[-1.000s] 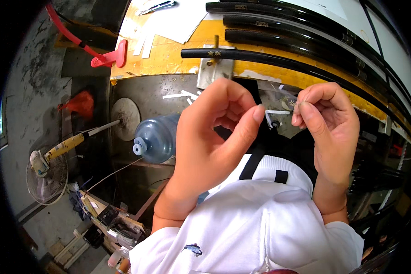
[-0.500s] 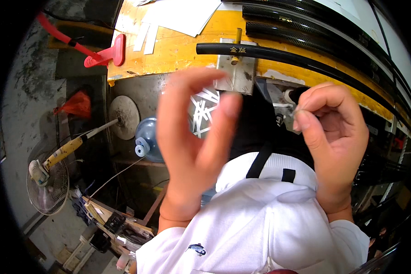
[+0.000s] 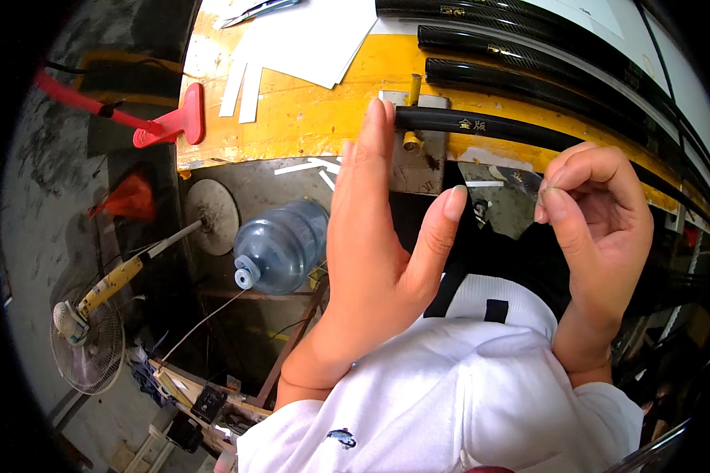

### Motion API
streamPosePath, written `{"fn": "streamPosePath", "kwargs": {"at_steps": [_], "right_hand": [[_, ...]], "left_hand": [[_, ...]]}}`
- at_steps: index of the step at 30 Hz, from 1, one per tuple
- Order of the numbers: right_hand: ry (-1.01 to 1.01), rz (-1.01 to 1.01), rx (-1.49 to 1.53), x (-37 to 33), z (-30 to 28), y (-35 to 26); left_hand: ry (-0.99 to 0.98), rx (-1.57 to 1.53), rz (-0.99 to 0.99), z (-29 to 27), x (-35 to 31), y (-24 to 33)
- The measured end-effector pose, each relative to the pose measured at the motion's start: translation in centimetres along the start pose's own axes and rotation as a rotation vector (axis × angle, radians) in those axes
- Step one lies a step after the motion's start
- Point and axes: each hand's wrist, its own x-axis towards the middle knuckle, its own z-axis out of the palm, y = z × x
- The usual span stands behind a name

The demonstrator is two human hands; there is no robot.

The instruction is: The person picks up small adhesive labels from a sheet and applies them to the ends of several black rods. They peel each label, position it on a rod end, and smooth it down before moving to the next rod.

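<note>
My left hand [image 3: 379,229] is open, its fingers straight and together and the thumb apart. Its fingertips are at the near end of a black tube [image 3: 528,131] with gold marking; whether they press on it I cannot tell. The tube lies across a metal plate [image 3: 418,169], between two yellow posts [image 3: 414,91]. My right hand [image 3: 599,213] is closed in a pinch below the tube. A thin see-through piece [image 3: 521,180] shows at its fingertips, too faint to name.
Several black patterned tubes [image 3: 497,75] lie at the back right of the yellow bench [image 3: 292,110]. White sheets [image 3: 315,43], paper strips [image 3: 250,91] and blue-handled scissors [image 3: 260,11] are at the back left. A red clamp-like piece [image 3: 189,118] sits on the bench edge. Below are a water bottle [image 3: 280,244] and a fan [image 3: 87,347].
My left hand has straightened its curled fingers and come up to the tube's end. The tube has slid right across the plate. My right hand keeps its pinch.
</note>
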Motion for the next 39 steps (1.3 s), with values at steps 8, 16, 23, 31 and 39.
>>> {"fn": "streamPosePath", "kwargs": {"at_steps": [8, 16, 23, 31, 39], "right_hand": [[-0.156, -0.105, -0.036, 0.1, 0.1, -0.5], [-0.038, -0.006, 0.015, 0.8, 0.1, -0.1], [-0.005, -0.215, -0.305, 1.5, 0.6, 0.9], [0.119, -0.299, -0.418, 2.9, 2.4, 2.9], [0.072, -0.372, -0.476, 3.1, 2.2, 3.9]], "left_hand": [[-0.02, 0.149, 0.086, -1.5, 1.8, 2.6], [-0.049, 0.063, -0.007, -0.6, 1.9, 2.6], [-0.023, 0.184, -0.005, -0.4, 3.2, 2.2], [0.018, 0.338, 0.006, 0.4, 4.1, 1.0], [0.005, 0.404, 0.013, 1.1, 4.6, 0.4]]}}
